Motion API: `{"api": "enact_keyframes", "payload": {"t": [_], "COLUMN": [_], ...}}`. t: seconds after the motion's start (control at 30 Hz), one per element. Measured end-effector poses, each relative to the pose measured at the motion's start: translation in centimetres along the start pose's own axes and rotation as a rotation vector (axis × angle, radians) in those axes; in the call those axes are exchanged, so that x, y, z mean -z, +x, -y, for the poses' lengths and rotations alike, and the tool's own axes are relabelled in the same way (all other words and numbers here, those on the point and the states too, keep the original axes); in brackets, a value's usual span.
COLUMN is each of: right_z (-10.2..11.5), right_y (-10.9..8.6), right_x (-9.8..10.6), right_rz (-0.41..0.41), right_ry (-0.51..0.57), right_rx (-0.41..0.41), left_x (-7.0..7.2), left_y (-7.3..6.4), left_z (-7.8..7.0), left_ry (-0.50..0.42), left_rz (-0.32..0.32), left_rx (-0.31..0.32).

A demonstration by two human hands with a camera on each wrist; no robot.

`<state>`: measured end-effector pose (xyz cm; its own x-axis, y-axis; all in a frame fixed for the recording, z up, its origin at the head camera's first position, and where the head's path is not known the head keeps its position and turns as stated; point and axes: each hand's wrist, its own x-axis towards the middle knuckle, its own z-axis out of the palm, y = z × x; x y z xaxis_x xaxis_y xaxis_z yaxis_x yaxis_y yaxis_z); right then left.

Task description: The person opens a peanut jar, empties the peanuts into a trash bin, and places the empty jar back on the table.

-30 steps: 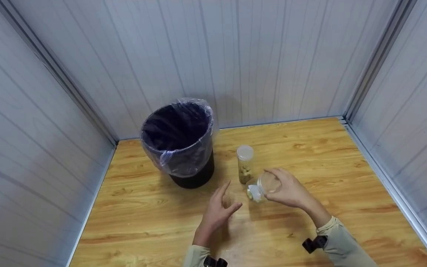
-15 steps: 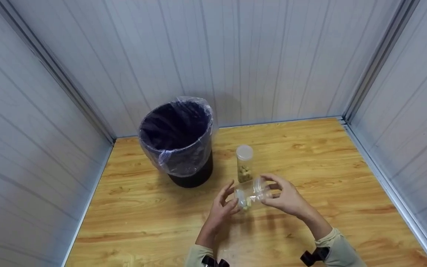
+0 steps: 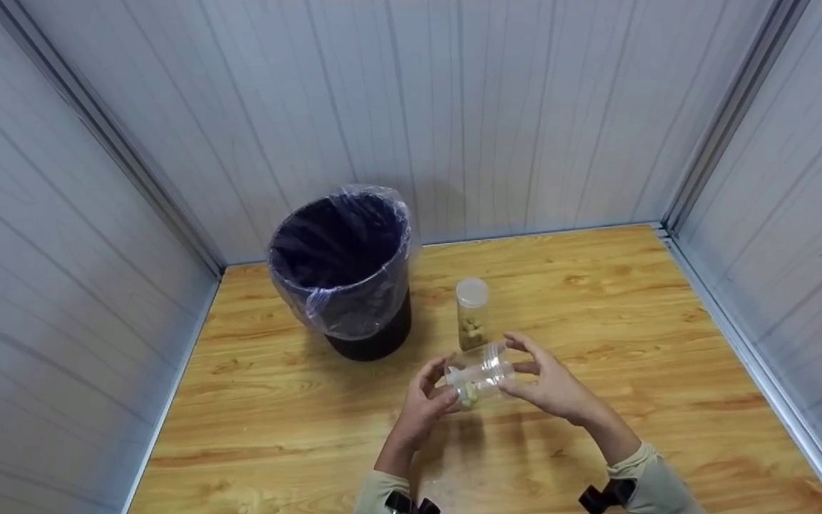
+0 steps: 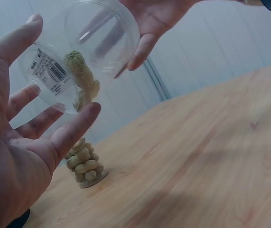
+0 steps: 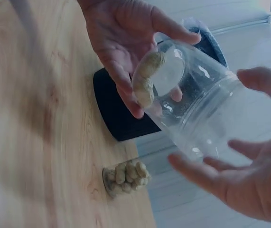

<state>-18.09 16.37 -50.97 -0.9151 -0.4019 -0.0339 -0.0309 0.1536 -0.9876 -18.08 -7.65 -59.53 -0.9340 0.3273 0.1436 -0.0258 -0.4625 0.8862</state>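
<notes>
A clear plastic jar (image 3: 484, 365) is held sideways in the air between both hands. My left hand (image 3: 419, 408) holds it round the base, thumb and fingers spread about the rim. My right hand (image 3: 554, 384) grips the ridged neck end; whether a clear lid sits there, I cannot tell. Unshelled peanuts (image 4: 84, 78) lie inside near the base, beside a white barcode label (image 4: 51, 71). Just behind stands a taller clear jar (image 3: 472, 294) with a translucent lid and several peanuts (image 5: 126, 176) at its bottom.
A black trash bin (image 3: 381, 341) lined with a transparent plastic bag (image 3: 354, 314) stands to the back left on the wood-grain tabletop (image 3: 275, 428). Pale panelled walls (image 3: 525, 107) enclose the back and both sides.
My right hand has swung the jar's base leftward, and my left hand has come to hold that base. The peanuts inside now lie by the left end. The standing jar stays put.
</notes>
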Motion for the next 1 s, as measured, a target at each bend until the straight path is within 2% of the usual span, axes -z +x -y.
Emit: {"api": "enact_keyframes", "payload": {"t": [0.13,0.23,0.47,0.73,0.87,1.0], "right_z": [0.8,0.8,-0.3,-1.3,-1.4,-1.3], "right_y": [0.3,0.5,0.4,0.0,0.0,0.0], "right_x": [-0.6,-1.0,-1.3,-0.8,-0.3,0.1], "right_rz": [-0.071,-0.080,-0.028,-0.015,0.005,0.065], "right_ry": [-0.039,-0.050,-0.006,0.052,0.047,0.066], "right_rx": [-0.139,-0.167,-0.081,-0.047,0.018,0.086], "left_x": [0.2,0.4,0.7,0.4,0.3,0.4], "left_y": [0.1,0.1,-0.6,-0.6,-0.4,-0.3], "left_z": [-0.4,-0.4,0.1,0.8,0.9,0.9], "left_ry": [0.022,0.038,0.025,0.037,0.027,0.024], "left_rz": [-0.020,-0.020,-0.014,0.001,0.022,0.030], "left_rx": [-0.022,-0.040,-0.057,-0.060,-0.059,-0.076]}}
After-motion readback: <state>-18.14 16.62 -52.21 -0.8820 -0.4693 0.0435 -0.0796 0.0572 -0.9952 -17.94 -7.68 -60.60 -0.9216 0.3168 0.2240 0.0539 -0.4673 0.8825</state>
